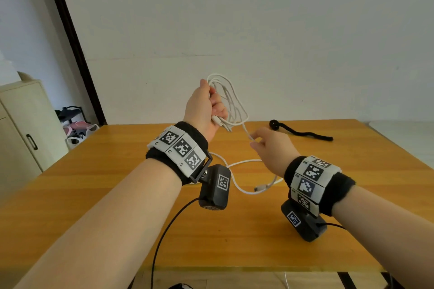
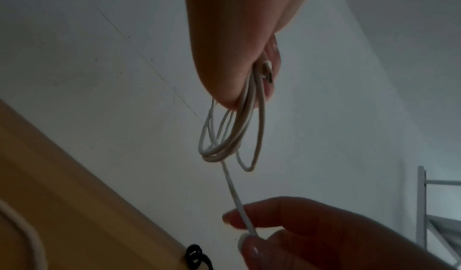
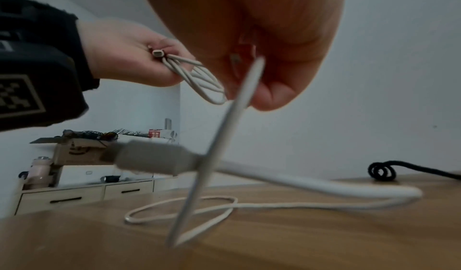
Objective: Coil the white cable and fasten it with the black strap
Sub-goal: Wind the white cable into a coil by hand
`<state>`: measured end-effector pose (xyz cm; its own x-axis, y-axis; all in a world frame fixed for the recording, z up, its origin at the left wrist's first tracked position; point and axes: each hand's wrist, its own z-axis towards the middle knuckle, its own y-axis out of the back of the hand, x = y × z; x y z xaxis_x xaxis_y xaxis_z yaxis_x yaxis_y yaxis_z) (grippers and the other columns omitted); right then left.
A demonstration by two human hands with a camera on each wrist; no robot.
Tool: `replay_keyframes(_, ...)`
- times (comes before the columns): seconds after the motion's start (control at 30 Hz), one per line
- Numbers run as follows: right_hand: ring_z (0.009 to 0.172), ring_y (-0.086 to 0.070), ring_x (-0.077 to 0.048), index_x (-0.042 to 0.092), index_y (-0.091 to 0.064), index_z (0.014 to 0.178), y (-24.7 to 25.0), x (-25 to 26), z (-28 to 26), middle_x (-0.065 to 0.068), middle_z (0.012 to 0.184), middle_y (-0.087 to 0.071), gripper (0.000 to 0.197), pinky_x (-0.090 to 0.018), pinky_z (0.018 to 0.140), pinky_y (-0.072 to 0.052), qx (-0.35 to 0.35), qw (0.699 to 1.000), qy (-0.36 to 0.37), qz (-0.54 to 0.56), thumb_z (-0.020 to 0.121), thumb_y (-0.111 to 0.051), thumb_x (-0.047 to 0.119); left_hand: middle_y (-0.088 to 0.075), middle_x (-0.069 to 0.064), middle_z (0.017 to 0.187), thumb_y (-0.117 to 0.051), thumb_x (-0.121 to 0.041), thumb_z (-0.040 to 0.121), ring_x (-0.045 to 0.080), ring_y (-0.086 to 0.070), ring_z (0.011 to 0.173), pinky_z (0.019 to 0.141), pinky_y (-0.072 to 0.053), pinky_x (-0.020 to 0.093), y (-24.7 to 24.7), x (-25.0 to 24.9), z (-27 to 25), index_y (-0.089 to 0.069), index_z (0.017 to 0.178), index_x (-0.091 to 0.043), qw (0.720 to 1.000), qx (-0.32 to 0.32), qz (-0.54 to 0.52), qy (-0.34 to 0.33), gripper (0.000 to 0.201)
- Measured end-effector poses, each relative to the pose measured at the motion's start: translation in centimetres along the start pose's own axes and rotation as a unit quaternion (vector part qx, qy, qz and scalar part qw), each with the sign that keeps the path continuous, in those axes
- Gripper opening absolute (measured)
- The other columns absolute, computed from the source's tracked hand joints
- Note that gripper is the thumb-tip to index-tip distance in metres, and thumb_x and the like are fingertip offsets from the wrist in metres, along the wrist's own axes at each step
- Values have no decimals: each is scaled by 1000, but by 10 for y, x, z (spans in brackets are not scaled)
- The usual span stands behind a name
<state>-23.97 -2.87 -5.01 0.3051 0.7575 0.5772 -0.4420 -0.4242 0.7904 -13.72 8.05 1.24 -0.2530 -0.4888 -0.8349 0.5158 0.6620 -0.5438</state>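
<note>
Coiling step in progress. Left hand [image 1: 206,110] is gripping several loose loops of the white cable [image 1: 231,103] above the table [image 1: 117,183], one small plug poking from the fist. Right hand [image 1: 270,148] is pinching the free run just below the loops; the remainder, with its flat plug, is lying slack on the smooth wood. Next, probably: feeding another loop. Black strap [image 1: 303,134], fuzzy, one end curled, is lying untouched beyond.

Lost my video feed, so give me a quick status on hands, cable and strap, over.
Left hand grips several loops of white cable. Right hand pinches the loose run; tail and plug on table. Black strap untouched, far right. Nothing in the way.
</note>
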Motion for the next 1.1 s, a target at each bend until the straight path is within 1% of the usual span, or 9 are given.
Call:
replay_keyframes(0.1, 95, -58, -24, 30, -39, 140, -3, -1, 2, -12, 128, -50, 49, -30, 77, -50, 65, 992, 20, -108, 97, -39, 7, -31, -9, 39, -28, -38, 101, 6, -24, 29, 42, -23, 21, 0, 5, 2, -40, 69, -18, 999, 8, 36, -25, 39)
replay_keyframes(0.23, 71, -50, -17, 41, -31, 142, -4, 1, -1, -9, 103, -45, 65, -21, 54, -40, 148, 970, 52, -188, 94, -34, -3, -35, -8, 41, -29, -29, 100, 6, -27, 29, 42, -23, 21, 2, 11, 7, -40, 71, -17, 997, 20, 58, -44, 33)
replay_keyframes(0.33, 92, -58, -21, 36, -34, 142, -4, 7, -5, -8, 119, -58, 63, -24, 69, -44, 157, 961, 78, -216, 94, -36, -4, -37, -6, 46, -30, -23, 100, 6, -30, 31, 41, -26, 21, 6, 17, 8, -40, 73, -16, 992, 31, 106, -60, 30)
replay_keyframes(0.43, 104, -56, -24, 21, -53, 131, -2, 14, -7, -9, 122, -53, 37, -29, 84, -47, 97, 969, 101, -204, 97, -44, 11, -35, -2, 58, -30, -22, 101, 8, -32, 41, 45, -29, 20, 8, 25, 5, -35, 77, -15, 965, 44, 235, -107, 25)
replay_keyframes(0.53, 103, -56, -22, 14, -62, 120, 1, 17, -9, -6, 116, -56, 30, -29, 88, -47, 39, 978, 129, -161, 92, -53, 14, -37, -1, 63, -30, -21, 102, 12, -34, 50, 50, -34, 23, 10, 31, 1, -34, 83, -14, 920, 56, 356, -151, 21)
replay_keyframes(0.67, 77, -52, -4, 17, -69, 102, 7, 19, -8, 8, 92, -60, 20, -11, 64, -39, -3, 992, 117, -44, 83, -64, 14, -51, 3, 67, -32, -23, 101, 16, -50, 56, 60, -45, 30, 12, 38, -1, -35, 77, -22, 859, 72, 468, -192, 25)
replay_keyframes(0.73, 69, -56, -2, 16, -69, 91, 8, 17, -6, 5, 84, -66, 14, -12, 60, -42, 0, 995, 82, 58, 77, -71, 14, -57, 3, 71, -33, -27, 100, 18, -57, 63, 67, -53, 38, 14, 40, -2, -36, 80, -20, 832, 83, 511, -196, 22)
replay_keyframes(0.93, 67, -62, -11, 0, -65, 101, 16, 15, -7, -12, 89, -69, 26, -14, 54, -52, 75, 933, -34, 352, 75, -67, -6, -63, 6, 86, -31, -33, 100, 25, -65, 73, 71, -55, 45, 17, 42, -4, -39, 97, -11, 761, 102, 602, -219, 24)
replay_keyframes(1.1, 73, -66, -15, -1, -62, 102, 22, 13, -6, -11, 90, -68, 27, -16, 59, -56, 83, 905, -46, 415, 76, -66, -10, -62, 7, 78, -28, -36, 100, 22, -61, 59, 62, -53, 41, 19, 46, -2, -35, 97, -15, 728, 105, 644, -209, 22)
